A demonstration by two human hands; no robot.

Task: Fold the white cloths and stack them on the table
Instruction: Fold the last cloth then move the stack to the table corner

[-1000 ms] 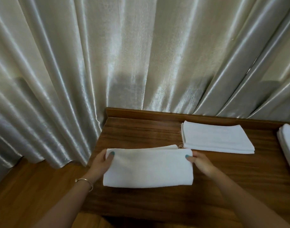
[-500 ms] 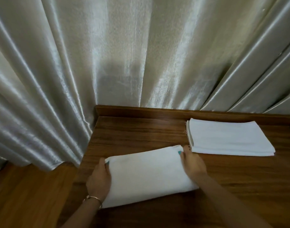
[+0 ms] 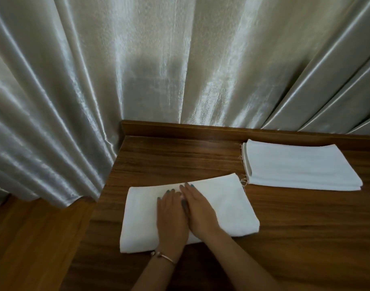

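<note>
I see a pale, shiny curtain (image 3: 158,66) filling the whole upper part of the view, hanging in deep folds down behind the furniture. Below it lies the dark wooden table (image 3: 179,162), with a raised lip along its far edge against the curtain. To the left of the table a strip of wooden floor (image 3: 33,244) shows under the curtain's hem.

On the right of the table, near the far lip, I make out a stack of folded white cloths (image 3: 299,164), squared up, with loose threads at its left corner. Just beside its near left corner, apart by a thin gap, lies the folded white cloth (image 3: 226,204), flat on the table near the front left, slightly skewed.

Both hands lie flat on the middle of that cloth, side by side and touching. The left hand (image 3: 171,215) presses down with straight fingers, and so does the right hand (image 3: 198,208); neither one grips anything. The fingernails are painted teal. A thin bracelet (image 3: 164,256) sits on the left wrist.
</note>
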